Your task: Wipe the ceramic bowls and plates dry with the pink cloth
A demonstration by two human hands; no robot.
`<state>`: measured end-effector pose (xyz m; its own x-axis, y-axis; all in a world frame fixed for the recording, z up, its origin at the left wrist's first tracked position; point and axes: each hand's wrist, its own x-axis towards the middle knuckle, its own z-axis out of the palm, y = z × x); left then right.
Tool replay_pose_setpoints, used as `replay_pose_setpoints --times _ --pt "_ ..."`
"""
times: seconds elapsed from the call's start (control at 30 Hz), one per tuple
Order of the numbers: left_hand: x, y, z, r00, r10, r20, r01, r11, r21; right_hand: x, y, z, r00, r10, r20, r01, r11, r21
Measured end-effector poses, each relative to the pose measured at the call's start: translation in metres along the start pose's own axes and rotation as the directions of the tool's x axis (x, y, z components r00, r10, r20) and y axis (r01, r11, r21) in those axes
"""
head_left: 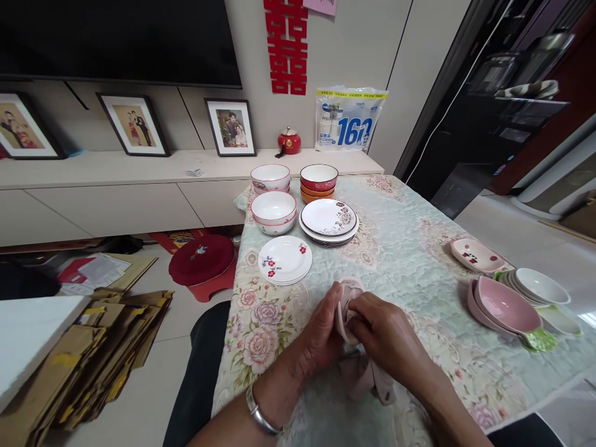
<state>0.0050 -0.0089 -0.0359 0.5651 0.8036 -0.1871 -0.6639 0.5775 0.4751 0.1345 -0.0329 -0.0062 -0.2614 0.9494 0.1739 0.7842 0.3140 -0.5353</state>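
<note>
Over the near part of the table, my left hand (323,326) is closed around a small pale pink bowl (341,324), tilted on its side with its opening toward my other hand. My right hand (384,323) presses a greyish-pink cloth (365,375) into the bowl, its fingers closed on the fabric. The loose end of the cloth hangs below both hands. Much of the bowl is hidden by fingers and cloth. Just beyond my left hand lies a small stack of white flowered plates (285,259).
Brown-flowered plates (328,218), white red-rimmed bowls (274,210) and red and orange bowls (319,180) stand stacked farther back. On the right are pink bowls (507,304), white bowls (542,285) and an oval dish (477,254). A red stool (202,261) stands left of the table.
</note>
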Motion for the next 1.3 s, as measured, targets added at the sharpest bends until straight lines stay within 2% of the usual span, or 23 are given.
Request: replay_pose_setpoints --times 0.07,0.13,0.23,0.33,0.4,0.47,0.53,0.6,0.67,0.73,0.8,0.83,0.93,1.0,1.07,1.17,1.23,1.3 --pt "0.000 0.000 -0.002 0.999 -0.037 0.016 0.038 0.999 -0.015 0.000 -0.003 -0.002 0.998 -0.056 0.030 0.051 0.988 0.143" --pt "0.000 0.000 -0.003 0.993 -0.108 0.041 0.110 0.992 -0.055 0.001 -0.003 -0.001 0.991 -0.131 0.001 0.128 0.967 0.222" --pt "-0.001 0.000 -0.002 0.979 -0.189 0.071 0.196 0.975 -0.105 0.003 0.002 0.003 0.973 -0.196 -0.120 0.212 0.968 0.131" --pt "-0.001 0.000 0.000 0.978 -0.194 0.072 0.200 0.974 -0.102 0.004 0.006 0.007 0.971 -0.150 -0.187 0.138 0.988 -0.072" --pt "-0.001 0.000 0.000 0.987 -0.156 0.048 0.159 0.983 -0.086 0.003 0.005 0.006 0.987 -0.068 -0.143 0.046 0.987 -0.154" --pt "0.000 0.001 -0.001 0.996 -0.091 0.005 0.092 0.994 -0.062 0.002 0.002 0.001 0.999 -0.010 -0.036 0.005 0.988 -0.154" --pt "0.001 0.002 -0.002 0.998 -0.053 -0.018 0.052 0.998 -0.043 0.002 0.000 -0.008 0.996 -0.034 0.087 0.038 0.998 -0.055" --pt "0.002 0.004 -0.002 0.997 -0.073 -0.004 0.073 0.996 -0.049 0.000 0.000 -0.020 0.985 -0.084 0.154 0.065 0.990 0.125" --pt "0.001 0.006 -0.001 0.994 -0.109 0.031 0.111 0.991 -0.077 -0.002 0.005 -0.032 0.986 -0.076 0.150 0.021 0.941 0.337" --pt "0.000 0.007 0.001 0.990 -0.127 0.059 0.132 0.986 -0.105 -0.004 0.010 -0.040 0.992 -0.014 0.122 -0.051 0.854 0.517" --pt "-0.001 0.007 0.002 0.986 -0.144 0.079 0.153 0.982 -0.112 -0.006 0.014 -0.040 0.993 0.035 0.113 -0.097 0.784 0.613" --pt "-0.001 0.006 0.002 0.983 -0.160 0.088 0.169 0.980 -0.107 -0.005 0.014 -0.038 0.993 0.046 0.111 -0.105 0.780 0.617" --pt "-0.001 0.004 0.002 0.976 -0.194 0.100 0.203 0.975 -0.089 -0.002 0.009 -0.026 0.998 0.018 0.060 -0.044 0.885 0.464" --pt "-0.001 0.003 0.002 0.976 -0.195 0.094 0.204 0.974 -0.097 0.000 0.006 -0.017 0.999 -0.030 -0.030 0.037 0.962 0.269" --pt "-0.001 0.002 0.002 0.978 -0.191 0.082 0.199 0.973 -0.112 0.002 0.004 -0.008 0.985 -0.075 -0.158 0.086 0.995 0.059" --pt "-0.001 0.002 0.002 0.982 -0.178 0.066 0.185 0.975 -0.125 0.001 0.005 0.003 0.931 -0.072 -0.359 -0.014 0.973 -0.231" --pt "-0.002 0.001 0.002 0.986 -0.158 0.057 0.164 0.980 -0.113 -0.001 0.005 0.008 0.911 -0.031 -0.412 -0.124 0.931 -0.342" --pt "-0.002 0.000 0.001 0.988 -0.142 0.056 0.146 0.986 -0.086 -0.002 0.004 0.012 0.910 -0.017 -0.413 -0.150 0.918 -0.368"
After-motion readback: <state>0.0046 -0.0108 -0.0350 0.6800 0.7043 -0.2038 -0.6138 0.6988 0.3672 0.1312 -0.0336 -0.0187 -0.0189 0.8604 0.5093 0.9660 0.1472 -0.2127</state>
